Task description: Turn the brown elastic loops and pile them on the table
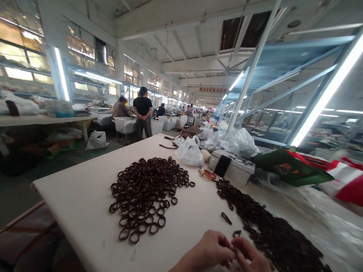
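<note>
On the white table [85, 204], the dark heap [275, 230] of narrow, flattened loops runs down the right side, just beside the right hand [252, 257] and passing beyond it. The pile [150, 181] of round, dark rings lies farther off, ahead and to the left of the left hand [210, 249], well apart from it. Between the 2 masses, 1 stray loop [226, 218] lies ahead of the hands, and 1 small ring [236, 234] shows right at the fingertips; from here I can't tell whether it is touched or simply lies behind them. Both hands are low over the near edge, fingers curled in and thumbs drawn against them, the 2 sets of tips meeting. They are closed in a pinch, and whatever is between the tips is too small for me to make out. Past the heap's far end sit the scissors [208, 174], a phone [222, 166] leaning on a white box [241, 170], and a clear bag [191, 151]. Beyond the table, a person [143, 109] in black stands with hands behind their back.
</note>
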### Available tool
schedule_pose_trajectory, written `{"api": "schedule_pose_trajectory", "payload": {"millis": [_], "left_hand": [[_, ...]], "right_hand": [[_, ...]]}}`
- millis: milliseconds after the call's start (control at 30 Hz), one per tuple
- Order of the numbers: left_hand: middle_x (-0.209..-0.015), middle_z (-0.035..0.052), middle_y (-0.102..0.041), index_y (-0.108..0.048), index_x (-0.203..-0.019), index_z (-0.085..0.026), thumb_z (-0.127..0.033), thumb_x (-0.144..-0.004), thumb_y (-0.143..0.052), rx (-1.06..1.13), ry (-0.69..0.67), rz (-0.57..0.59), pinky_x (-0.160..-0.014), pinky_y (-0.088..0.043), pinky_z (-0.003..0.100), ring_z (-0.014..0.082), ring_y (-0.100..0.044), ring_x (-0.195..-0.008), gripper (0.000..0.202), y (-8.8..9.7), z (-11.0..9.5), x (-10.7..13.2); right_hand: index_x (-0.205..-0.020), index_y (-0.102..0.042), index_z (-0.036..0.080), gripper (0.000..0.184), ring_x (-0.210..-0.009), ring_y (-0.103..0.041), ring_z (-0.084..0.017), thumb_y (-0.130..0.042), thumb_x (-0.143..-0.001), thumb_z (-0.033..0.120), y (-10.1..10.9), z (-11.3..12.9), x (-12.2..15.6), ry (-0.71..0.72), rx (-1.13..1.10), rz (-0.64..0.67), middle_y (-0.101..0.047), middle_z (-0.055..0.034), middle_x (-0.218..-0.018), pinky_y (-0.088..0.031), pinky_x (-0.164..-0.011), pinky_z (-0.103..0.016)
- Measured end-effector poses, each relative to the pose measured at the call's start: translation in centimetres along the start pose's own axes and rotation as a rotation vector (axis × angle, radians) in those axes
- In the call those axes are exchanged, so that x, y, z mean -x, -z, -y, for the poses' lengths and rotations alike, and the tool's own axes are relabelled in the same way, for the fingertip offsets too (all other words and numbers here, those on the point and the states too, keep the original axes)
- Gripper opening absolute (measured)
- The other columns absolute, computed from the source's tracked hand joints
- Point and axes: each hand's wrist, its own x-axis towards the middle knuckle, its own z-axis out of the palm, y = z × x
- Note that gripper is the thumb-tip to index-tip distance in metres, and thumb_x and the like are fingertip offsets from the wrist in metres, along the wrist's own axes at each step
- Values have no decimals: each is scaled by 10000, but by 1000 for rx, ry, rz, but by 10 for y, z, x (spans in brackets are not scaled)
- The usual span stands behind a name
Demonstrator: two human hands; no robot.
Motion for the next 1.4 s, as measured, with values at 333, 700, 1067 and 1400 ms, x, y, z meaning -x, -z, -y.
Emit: {"api": "schedule_pose_trajectory", "payload": {"millis": [333, 700, 1067, 1400], "left_hand": [[-628, -8, -621, -672, -689, -131, -101, -608, -552, -449, -247, -320, -548, -358, 204, 126, -535, -600, 148, 14, -19, 12], [-684, 16, -646, -633, -696, -142, -156, -660, -540, -563, -318, -262, -568, -351, 223, 153, -553, -650, 101, 11, -14, 19], [-612, -27, -556, -477, -835, -182, -137, -833, -460, -568, -264, -219, -439, -349, 188, 121, -532, -452, 48, -1, -6, 23], [-619, -25, -590, -530, -923, -156, -152, -747, -501, -391, -249, -179, -437, -397, 188, 112, -517, -435, 179, -4, 0, 17]], "right_hand": [[-780, -549, 187, 173, -695, -516, -145, -510, -819, 351, 6, 16, 6, -17, -247, 279, -517, 3, -728, -433, -616, -218], [-734, -482, 199, 63, -696, -522, -146, -465, -773, 152, -10, 21, 14, 176, 154, 145, -535, -2, -757, -416, -658, -261], [-725, -409, 214, 54, -608, -507, -145, -396, -777, 218, -19, 23, 14, -26, 136, -25, -522, 17, -649, -380, -595, -249], [-795, -452, 220, 56, -607, -546, -157, -395, -794, 221, -18, 17, 13, -104, 303, -110, -563, 21, -663, -326, -585, -256]]}}
